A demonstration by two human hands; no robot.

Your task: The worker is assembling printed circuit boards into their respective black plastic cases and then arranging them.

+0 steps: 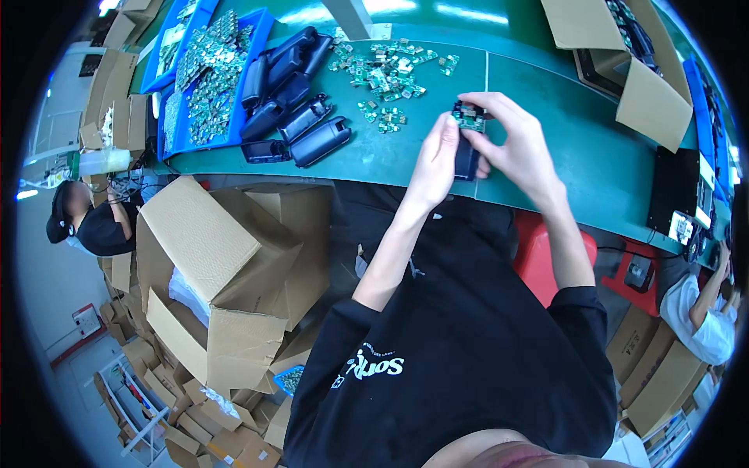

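Observation:
Over the green table, my left hand (437, 160) is closed around a dark plastic casing (466, 160). At the casing's far end sits a small green circuit board (469, 117). My right hand (515, 140) pinches that board with thumb and fingers against the casing. Whether the board is seated inside or only resting on it I cannot tell. Left of my hands lies a loose spread of green circuit boards (390, 69). Farther left, several dark casings (320, 142) are heaped together on the table.
A blue bin (234, 129) full of circuit boards stands at the table's left. An open cardboard box (651, 97) with dark parts is at the far right. Large cardboard boxes (203, 242) crowd the floor at left, near a red stool (546, 257). Other people sit at both sides.

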